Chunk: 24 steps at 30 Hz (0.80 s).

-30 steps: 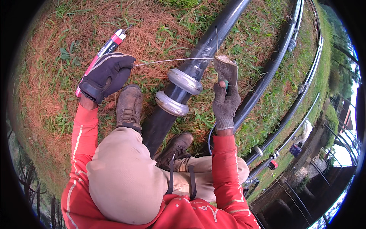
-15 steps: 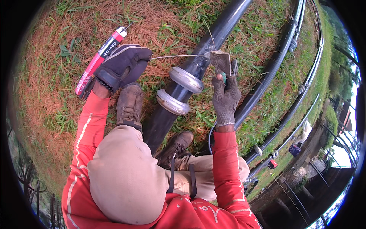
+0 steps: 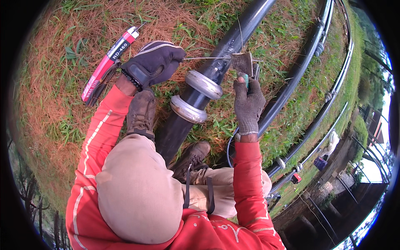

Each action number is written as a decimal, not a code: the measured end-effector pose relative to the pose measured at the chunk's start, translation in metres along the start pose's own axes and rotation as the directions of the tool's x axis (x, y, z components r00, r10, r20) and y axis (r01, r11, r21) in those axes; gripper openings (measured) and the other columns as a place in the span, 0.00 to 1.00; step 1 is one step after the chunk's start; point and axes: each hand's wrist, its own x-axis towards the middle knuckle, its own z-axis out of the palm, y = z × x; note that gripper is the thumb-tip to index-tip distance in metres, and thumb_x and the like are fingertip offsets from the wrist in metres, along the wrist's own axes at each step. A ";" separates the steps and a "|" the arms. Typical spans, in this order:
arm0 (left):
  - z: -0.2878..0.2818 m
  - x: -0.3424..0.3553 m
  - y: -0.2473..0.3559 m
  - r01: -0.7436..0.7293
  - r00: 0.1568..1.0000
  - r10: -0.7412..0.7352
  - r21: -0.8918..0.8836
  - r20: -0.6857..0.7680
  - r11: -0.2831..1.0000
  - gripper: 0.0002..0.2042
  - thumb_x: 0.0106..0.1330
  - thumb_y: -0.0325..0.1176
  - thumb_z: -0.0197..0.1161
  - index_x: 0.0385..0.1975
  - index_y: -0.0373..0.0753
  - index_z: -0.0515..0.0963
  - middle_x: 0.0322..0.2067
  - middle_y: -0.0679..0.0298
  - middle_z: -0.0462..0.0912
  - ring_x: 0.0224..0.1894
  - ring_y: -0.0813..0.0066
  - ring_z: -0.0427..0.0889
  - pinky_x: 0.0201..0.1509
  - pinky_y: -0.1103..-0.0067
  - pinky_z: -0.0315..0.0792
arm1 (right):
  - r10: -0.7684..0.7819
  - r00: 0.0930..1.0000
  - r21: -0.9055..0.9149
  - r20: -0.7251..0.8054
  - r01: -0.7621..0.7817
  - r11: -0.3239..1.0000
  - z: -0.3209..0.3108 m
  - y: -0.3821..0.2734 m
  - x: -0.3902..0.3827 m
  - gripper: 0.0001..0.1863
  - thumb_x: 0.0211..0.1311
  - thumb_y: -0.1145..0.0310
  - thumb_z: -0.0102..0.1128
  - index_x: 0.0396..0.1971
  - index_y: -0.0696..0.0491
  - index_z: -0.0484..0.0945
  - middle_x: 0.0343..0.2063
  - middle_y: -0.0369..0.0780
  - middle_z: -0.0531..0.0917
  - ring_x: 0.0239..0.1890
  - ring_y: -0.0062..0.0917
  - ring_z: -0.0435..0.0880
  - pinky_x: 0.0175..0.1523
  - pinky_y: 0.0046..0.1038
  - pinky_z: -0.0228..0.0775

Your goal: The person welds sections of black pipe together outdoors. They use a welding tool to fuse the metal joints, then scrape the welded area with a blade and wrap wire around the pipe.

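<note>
My left hand, in a dark padded glove, is closed on the near end of a thin straight metal rod. The rod runs rightward across a black pipe toward my right hand, in a grey knit glove with a bare thumb tip. That hand is closed round a tool whose grip is mostly hidden. A worn, curved tan plate stands at its front, with green by the thumb and a grey metal jaw-like part behind. A second thin wire rises from the plate.
Two silver flange rings circle the pipe between my boots. A red, white and black carton lies on the grass left of my left hand. Further black pipes and a cable lie to the right.
My left hand has moved right and slightly up, closer to the pipe, and less of the rod shows between the hands. My right hand has shifted slightly right.
</note>
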 end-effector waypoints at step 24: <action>0.047 0.064 0.022 -0.133 0.986 0.125 -0.069 -0.109 0.989 0.06 0.60 0.28 0.68 0.36 0.41 0.85 0.30 0.52 0.85 0.37 0.43 0.87 0.41 0.54 0.80 | -0.030 1.000 -0.017 -0.008 0.030 0.999 0.000 -0.013 -0.001 0.19 0.79 0.50 0.68 0.46 0.53 0.86 0.33 0.51 0.89 0.37 0.49 0.92 0.44 0.44 0.80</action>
